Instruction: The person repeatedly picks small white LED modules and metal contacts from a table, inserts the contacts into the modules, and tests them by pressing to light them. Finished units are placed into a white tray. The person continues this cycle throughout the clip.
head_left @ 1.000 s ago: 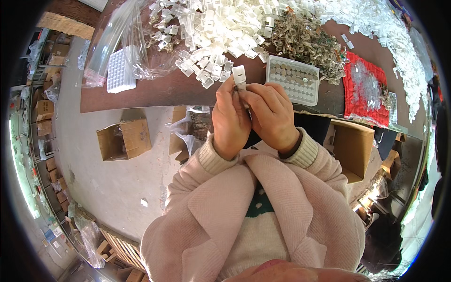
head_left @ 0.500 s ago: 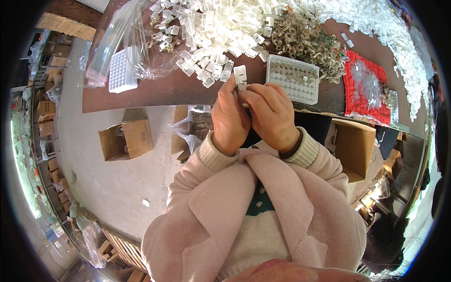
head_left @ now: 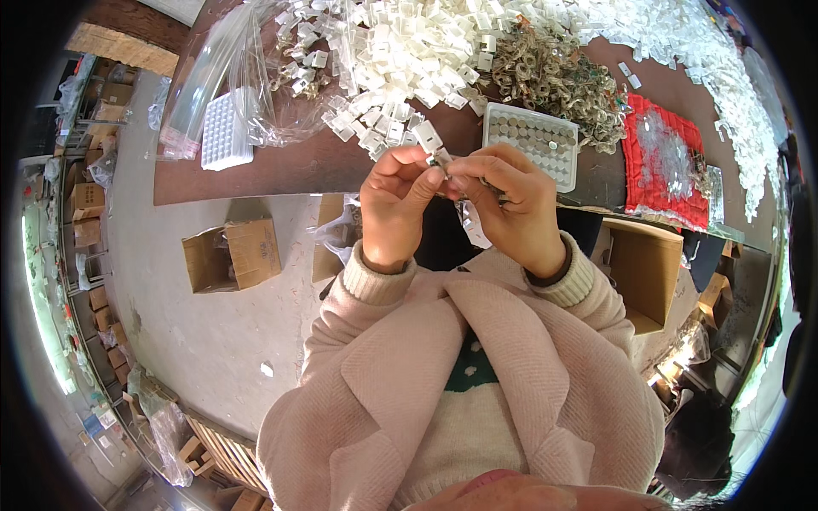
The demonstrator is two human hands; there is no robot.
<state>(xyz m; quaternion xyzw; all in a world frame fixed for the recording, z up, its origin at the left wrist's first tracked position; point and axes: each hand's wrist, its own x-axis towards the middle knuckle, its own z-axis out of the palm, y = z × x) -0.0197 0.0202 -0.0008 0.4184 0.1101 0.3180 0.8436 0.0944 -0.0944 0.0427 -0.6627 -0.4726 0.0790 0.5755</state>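
Note:
Near the table's front edge, my left hand point(head_left: 394, 204) pinches a small white plastic housing point(head_left: 428, 136) between thumb and fingers. The housing is tilted, its upper end sticking up past the fingertips. My right hand point(head_left: 515, 200) is closed at its lower end, thumb and forefinger pinched on a small part I cannot make out. The fingertips of both hands almost meet there. Just beyond lies a heap of similar white housings point(head_left: 409, 43). Beside my right hand stands a clear plastic box point(head_left: 558, 175) with rows of small round pieces.
A tangled heap of brownish small parts point(head_left: 554, 81) lies behind the box. To the right are a red cloth point(head_left: 652, 162) and a long pile of clear pieces point(head_left: 733, 111). A white dimpled tray point(head_left: 226, 132) and plastic bags lie left. Cardboard boxes point(head_left: 256, 251) stand below the table.
My hands have turned and spread a little at the wrists, the left moving slightly left and the right slightly right. The white housing has tilted to the left and sits a bit lower.

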